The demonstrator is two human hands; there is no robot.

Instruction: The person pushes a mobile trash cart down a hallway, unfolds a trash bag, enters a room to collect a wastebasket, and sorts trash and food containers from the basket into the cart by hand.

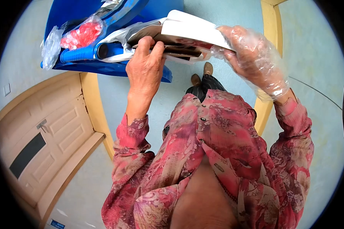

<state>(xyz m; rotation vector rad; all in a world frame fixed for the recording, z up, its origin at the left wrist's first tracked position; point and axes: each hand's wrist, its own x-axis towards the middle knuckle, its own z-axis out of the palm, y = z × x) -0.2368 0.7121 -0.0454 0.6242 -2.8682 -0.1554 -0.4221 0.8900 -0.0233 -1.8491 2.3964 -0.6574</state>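
My left hand [144, 70] is closed, its fingers curled over the near edge of a white plastic bag [132, 32] with flattened cardboard [151, 33] in it. My right hand [256, 57], covered by clear, crinkled plastic, grips the right end of a white cardboard piece [197, 31]. That piece lies tilted over the bag's opening, with darker printed card under it. Part of my right fingers is hidden by the cardboard. Left of my left hand is the blue bin [164, 9], with a thick blue handle bar [78, 54].
Red material in clear plastic [84, 33] and a crumpled clear bag [51, 49] hang at the bin's left. A pale door [61, 129] with a handle stands at the left. Yellow trim [272, 30] runs along the right wall. My feet [202, 75] are on the blue-grey floor.
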